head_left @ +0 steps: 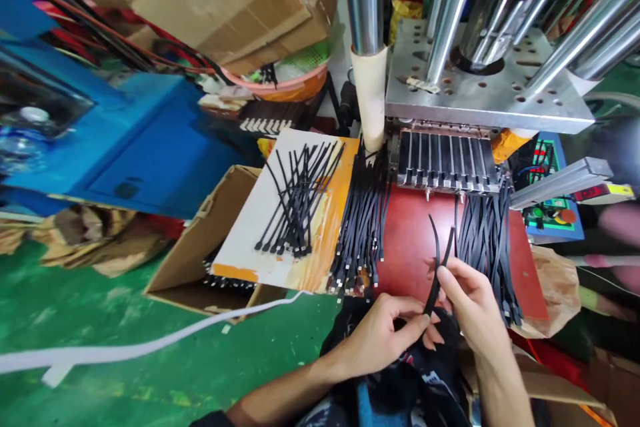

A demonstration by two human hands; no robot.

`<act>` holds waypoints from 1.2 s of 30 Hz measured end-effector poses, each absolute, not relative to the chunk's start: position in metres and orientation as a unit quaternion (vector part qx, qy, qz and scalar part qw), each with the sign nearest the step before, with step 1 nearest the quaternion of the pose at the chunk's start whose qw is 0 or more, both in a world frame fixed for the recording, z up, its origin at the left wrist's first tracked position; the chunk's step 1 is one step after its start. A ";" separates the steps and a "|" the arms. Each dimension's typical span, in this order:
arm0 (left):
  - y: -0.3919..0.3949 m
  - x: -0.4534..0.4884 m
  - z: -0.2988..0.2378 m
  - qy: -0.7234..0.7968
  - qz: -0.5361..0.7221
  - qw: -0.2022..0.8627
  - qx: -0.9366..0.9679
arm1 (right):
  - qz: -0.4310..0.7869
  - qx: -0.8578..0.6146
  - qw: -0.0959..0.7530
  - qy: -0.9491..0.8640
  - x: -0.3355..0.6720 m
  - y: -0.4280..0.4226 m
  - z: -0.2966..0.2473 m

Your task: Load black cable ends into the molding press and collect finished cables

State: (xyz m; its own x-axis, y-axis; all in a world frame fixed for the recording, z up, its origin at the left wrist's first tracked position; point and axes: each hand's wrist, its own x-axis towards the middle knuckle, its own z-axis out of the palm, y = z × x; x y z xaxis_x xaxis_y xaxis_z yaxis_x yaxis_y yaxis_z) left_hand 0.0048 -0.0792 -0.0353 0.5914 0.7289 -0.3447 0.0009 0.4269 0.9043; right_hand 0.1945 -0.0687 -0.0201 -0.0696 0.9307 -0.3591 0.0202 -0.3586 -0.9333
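Observation:
Above my lap, my left hand [393,332] pinches the lower end of short flat black cables [435,283]. My right hand [473,297] grips the same cables higher up, thumb against the fingers. Two free ends spread apart above the right thumb; the exact number held is hard to tell. Beside my right hand lies a thick bundle of black cables [483,240] on the red tabletop [407,233]. Another bundle [365,220], with small metallic tips, lies left of the red surface.
A press with a slotted metal mold [447,157] stands ahead, under a thick steel plate [480,93]. Crossed cables [297,207] rest on a white board [240,247] at left. An open cardboard box [180,273] sits below it. A control box with buttons [555,207] is at right.

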 end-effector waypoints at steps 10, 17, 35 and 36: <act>0.014 -0.003 -0.006 0.400 0.366 0.574 0.613 | 0.469 -0.563 0.419 -0.536 0.162 -0.085 -0.052; 0.026 -0.003 0.013 0.360 0.314 0.617 0.626 | 0.383 -0.576 0.453 -0.563 0.179 -0.077 -0.041; 0.126 -0.009 -0.012 0.409 0.478 0.297 0.718 | 0.597 -0.482 0.223 -0.601 0.165 -0.038 -0.048; 0.145 -0.007 -0.020 0.414 0.469 0.273 0.730 | 0.590 -0.474 0.202 -0.622 0.171 -0.028 -0.041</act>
